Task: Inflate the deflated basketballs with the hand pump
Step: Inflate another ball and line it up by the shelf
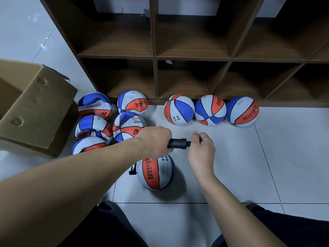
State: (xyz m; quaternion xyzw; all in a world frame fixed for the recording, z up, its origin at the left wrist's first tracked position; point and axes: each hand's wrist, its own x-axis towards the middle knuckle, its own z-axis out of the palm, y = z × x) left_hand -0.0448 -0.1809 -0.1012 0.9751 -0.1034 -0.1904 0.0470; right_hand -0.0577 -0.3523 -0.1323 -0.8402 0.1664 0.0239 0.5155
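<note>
Above the floor, left hand [156, 141] grips the stiff pump [178, 143] barrel, right hand [202, 148] pinching its handle over the light ball [156, 173].

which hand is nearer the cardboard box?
Left. The left hand grips the pump on the side nearer the cardboard box; the right hand is farther away.

Bare floor [231, 157] right of flat balls [94, 122]

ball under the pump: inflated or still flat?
Looks inflated: the ball under the pump shows a round, undented outline, unlike the crumpled balls by the box.
</note>
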